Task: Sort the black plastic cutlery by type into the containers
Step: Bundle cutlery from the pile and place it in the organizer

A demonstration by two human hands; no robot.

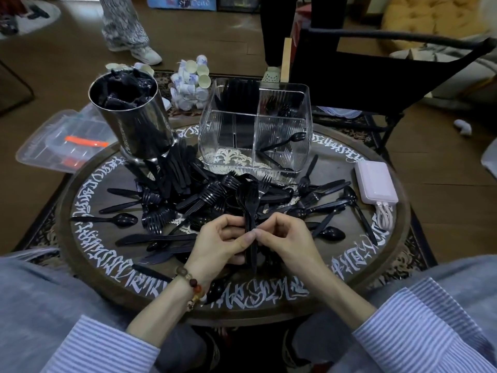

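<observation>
We have both hands on a small stack of forks (250, 208), tines up: left hand (217, 244) curled round the handles, right hand (282, 242) pinching them, squaring the bundle so it drops in as one. Loose cutlery (188, 200) sprawls across the table (398, 238); behind it the clear divided container (255, 125) holds what looks like one spoon.

Black forks (251, 200) stand upright, tines up, above a scattered cutlery heap (215, 195); a clear divided container (255, 127) and steel canister (134, 122) behind hold some.
</observation>
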